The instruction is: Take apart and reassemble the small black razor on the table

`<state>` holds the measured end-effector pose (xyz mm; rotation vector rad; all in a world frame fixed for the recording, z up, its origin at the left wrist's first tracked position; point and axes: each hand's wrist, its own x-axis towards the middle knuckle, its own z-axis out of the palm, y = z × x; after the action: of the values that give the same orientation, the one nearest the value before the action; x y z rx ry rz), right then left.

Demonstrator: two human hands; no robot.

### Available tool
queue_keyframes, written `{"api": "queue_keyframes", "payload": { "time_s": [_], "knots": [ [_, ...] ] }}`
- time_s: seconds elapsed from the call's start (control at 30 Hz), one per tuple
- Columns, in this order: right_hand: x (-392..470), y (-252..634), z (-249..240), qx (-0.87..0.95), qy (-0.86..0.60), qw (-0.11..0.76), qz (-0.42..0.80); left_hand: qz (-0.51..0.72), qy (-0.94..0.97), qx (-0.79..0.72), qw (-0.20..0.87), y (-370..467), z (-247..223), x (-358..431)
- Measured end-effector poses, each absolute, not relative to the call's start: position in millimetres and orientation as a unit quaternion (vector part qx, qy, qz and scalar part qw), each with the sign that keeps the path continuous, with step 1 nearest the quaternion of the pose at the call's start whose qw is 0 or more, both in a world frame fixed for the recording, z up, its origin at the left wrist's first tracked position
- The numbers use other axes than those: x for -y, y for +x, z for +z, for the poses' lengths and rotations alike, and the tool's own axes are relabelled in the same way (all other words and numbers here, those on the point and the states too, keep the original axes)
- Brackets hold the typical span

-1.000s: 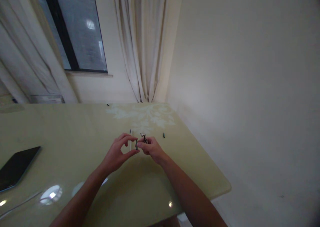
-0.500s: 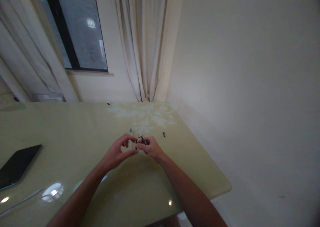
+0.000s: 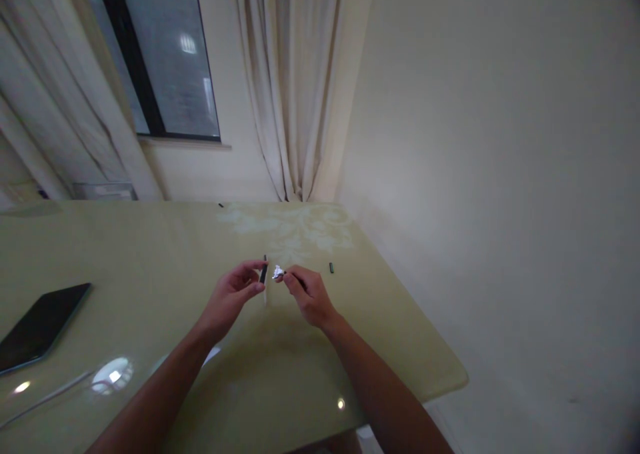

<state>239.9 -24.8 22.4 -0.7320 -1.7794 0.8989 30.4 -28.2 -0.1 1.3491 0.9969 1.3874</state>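
Between the thumb and fingers of my left hand (image 3: 231, 295) is a small black bar (image 3: 263, 273), held nearly upright. My right hand (image 3: 309, 294) is closed on a razor-like tool with a shiny metal head (image 3: 278, 273) and a dark handle, partly hidden by the fingers. The metal head points toward the black bar, with a small gap between them. A thin white stick (image 3: 265, 298) lies on the table behind my left fingertips. To the right of my right hand lies a small dark green piece (image 3: 331, 267).
The glossy pale green table (image 3: 150, 254) has its right edge beside a plain wall (image 3: 480, 174). A black tablet (image 3: 45, 324) lies at the left, with a pale cable (image 3: 47, 399) nearer. A tiny dark piece (image 3: 221, 205) is at the far edge, before the curtains (image 3: 290, 81).
My hands have moved apart. The black bar has gone left with my left hand, and the tool in my right hand has turned so its metal head faces left.
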Motion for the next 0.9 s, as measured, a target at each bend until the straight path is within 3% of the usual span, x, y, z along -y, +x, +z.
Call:
{"api": "queue_keyframes", "payload": {
  "time_s": [0.9],
  "knots": [
    [26.6,238.4,21.6,0.768,-0.307,0.449,0.338,0.552,0.564,-0.389,0.476,31.4,0.8,31.3]
  ]
}}
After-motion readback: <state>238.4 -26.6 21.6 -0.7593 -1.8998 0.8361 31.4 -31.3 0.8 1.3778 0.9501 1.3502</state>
